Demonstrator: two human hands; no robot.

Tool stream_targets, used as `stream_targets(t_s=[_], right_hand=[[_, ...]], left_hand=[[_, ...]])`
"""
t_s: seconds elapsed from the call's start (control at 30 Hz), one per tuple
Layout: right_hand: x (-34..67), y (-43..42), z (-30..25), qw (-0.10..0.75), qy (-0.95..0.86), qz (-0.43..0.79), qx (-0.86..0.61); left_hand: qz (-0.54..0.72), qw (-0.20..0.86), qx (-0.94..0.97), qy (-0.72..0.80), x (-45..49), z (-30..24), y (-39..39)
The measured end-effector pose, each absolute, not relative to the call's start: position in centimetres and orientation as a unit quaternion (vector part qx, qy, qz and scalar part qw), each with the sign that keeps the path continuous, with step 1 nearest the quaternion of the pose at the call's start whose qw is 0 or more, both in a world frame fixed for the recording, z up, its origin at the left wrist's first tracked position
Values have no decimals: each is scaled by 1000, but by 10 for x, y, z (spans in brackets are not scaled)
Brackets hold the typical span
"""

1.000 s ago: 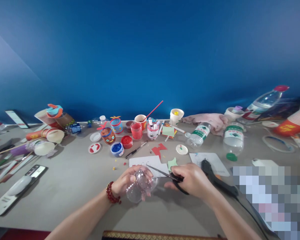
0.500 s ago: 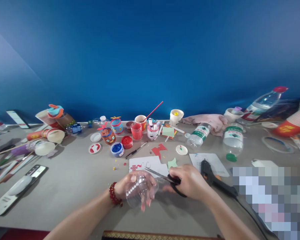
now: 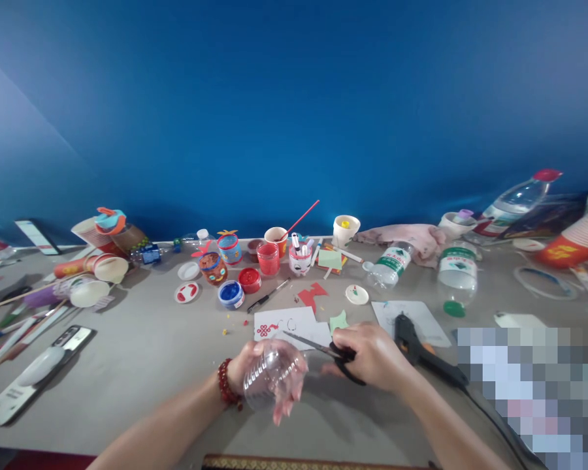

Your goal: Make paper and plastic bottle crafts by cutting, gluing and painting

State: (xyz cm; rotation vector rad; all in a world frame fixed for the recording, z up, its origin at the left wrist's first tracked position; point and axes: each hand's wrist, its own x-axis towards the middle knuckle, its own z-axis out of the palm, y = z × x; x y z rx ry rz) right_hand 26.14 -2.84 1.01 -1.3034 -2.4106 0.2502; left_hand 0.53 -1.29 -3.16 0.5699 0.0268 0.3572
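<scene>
A clear, ribbed piece of plastic bottle (image 3: 269, 375) rests in my left hand (image 3: 245, 362), with the fingers showing through and below it. A beaded red bracelet (image 3: 227, 382) circles that wrist. My right hand (image 3: 367, 352) grips a pair of black-handled scissors (image 3: 318, 346), their blades pointing left. The tips lie close to the upper rim of the plastic; whether they touch it I cannot tell. Behind the blades lies a white paper (image 3: 284, 321) with a red knot pattern and dark drawn lines. A pale green paper scrap (image 3: 338, 322) sits beside my right hand.
A black glue gun (image 3: 426, 356) with a cord lies right of my right hand. Open blue paint (image 3: 230, 294) and red paint (image 3: 249, 279) stand beyond the paper. Plastic bottles (image 3: 457, 281) occupy the right side. A phone (image 3: 39, 375) and brushes lie at left.
My left hand has tilted the plastic piece and shifted it slightly left and down. The scissors and my right hand stay almost where they were.
</scene>
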Motion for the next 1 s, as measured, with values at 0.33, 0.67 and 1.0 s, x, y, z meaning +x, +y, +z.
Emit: stream_targets(t_s=[0.33, 0.67, 1.0], right_hand=[[258, -31, 11, 189, -864, 94, -456], [263, -29, 13, 205, -848, 74, -484], [263, -30, 14, 175, -836, 70, -515]], left_hand=[[127, 955, 268, 1, 8, -38, -13], [278, 885, 370, 45, 1, -19, -7], [373, 764, 514, 116, -3, -10, -6]])
